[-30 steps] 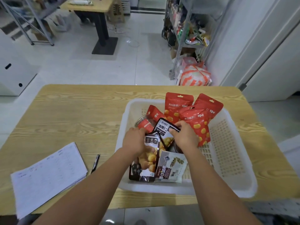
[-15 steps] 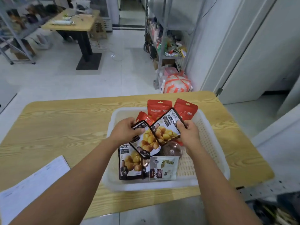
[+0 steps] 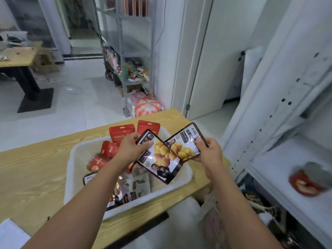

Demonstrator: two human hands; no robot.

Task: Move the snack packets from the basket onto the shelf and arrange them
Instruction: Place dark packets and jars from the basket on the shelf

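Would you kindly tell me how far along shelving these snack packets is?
Barely begun: one blurred red item sits on the white shelf. The left hand holds one dark packet, the right hand another, above the basket. Red packets and more dark ones are left inside.

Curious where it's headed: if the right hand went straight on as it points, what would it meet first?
Probably nothing near: the right hand, gripping a dark packet, points past the table corner toward the door; depth unclear.

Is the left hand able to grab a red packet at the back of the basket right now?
Probably not yet: the left hand is full, gripping a dark packet. Otherwise the red packets stand uncovered just beyond it, with nothing blocking them.
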